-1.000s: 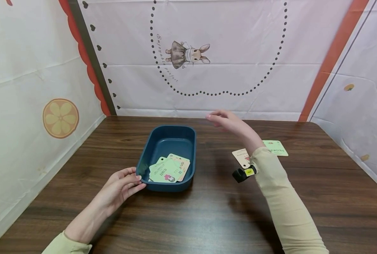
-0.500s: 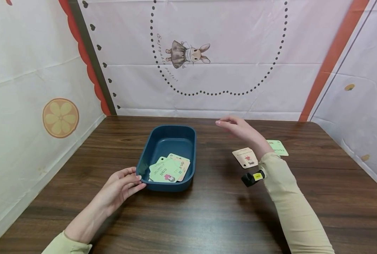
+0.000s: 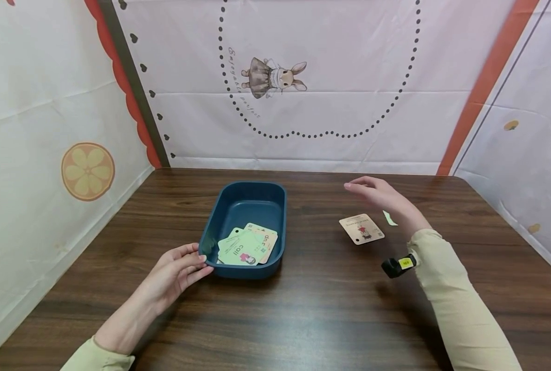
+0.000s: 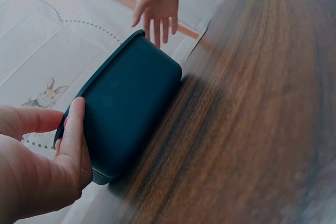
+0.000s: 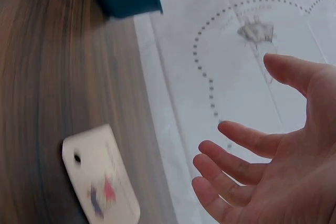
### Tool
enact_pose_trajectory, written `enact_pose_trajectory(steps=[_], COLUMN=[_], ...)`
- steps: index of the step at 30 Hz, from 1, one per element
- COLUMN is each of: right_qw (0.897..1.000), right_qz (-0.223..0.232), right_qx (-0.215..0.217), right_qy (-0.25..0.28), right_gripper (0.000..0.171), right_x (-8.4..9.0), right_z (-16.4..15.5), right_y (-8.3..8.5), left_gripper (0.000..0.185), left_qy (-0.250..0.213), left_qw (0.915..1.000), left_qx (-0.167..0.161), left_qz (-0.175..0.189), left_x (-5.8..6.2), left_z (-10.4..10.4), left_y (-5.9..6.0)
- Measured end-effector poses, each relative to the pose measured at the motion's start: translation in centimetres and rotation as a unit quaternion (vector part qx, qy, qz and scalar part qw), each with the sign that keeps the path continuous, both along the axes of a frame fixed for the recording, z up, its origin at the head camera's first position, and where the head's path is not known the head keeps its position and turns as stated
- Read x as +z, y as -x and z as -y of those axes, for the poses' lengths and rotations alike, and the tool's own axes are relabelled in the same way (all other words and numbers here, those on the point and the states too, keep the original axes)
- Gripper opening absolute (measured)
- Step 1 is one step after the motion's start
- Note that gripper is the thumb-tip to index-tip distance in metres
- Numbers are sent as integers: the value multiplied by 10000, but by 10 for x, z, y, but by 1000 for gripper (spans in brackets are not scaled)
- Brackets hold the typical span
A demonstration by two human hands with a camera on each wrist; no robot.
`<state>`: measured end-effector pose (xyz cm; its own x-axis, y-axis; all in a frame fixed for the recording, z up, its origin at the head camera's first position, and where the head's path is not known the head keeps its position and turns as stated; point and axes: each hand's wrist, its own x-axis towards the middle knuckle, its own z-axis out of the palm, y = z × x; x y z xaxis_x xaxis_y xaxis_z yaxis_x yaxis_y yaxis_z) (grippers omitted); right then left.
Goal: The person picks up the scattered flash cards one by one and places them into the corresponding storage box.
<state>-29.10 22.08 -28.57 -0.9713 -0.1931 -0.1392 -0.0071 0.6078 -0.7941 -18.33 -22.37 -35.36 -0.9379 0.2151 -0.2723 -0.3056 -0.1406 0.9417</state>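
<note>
My left hand (image 3: 175, 273) rests against the near-left corner of the dark blue, smooth plastic rectangular tray (image 3: 219, 216), fingers laid straight on its wall; a loose fan of pale green and peach word cards (image 3: 247, 247) lies inside. My right hand (image 3: 382, 198) hovers wide and empty above the peach paper card with a punched hole (image 3: 361, 229), flat on the glossy dark wood-grain table (image 3: 303, 309). Thin card on slick wood: fingertips may slide it instead of lifting it.
</note>
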Motion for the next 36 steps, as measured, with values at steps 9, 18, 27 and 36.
enact_pose_trajectory(steps=[9,18,27,36], right_qw=[9996,9991,9969,9932], right_qz=[100,172,80,-58], right_qx=[-171,-333,-608,-858], right_qy=[-221,-175,-492,-782], right_gripper=[77,82,85,81], right_x=[-10,-12,-18,-22], right_z=[-38,-56,-69,-75], right_y=[4,3,1,3], left_gripper=[51,51,52,54], left_qy=[-4,-30,-17,17], left_qw=[10000,10000,10000,10000], left_qx=[31,59,47,64], left_qz=[-26,-51,-68,-50], left_x=[0,0,1,1], left_z=[0,-1,-2,-1], left_y=[-1,-2,-2,-2])
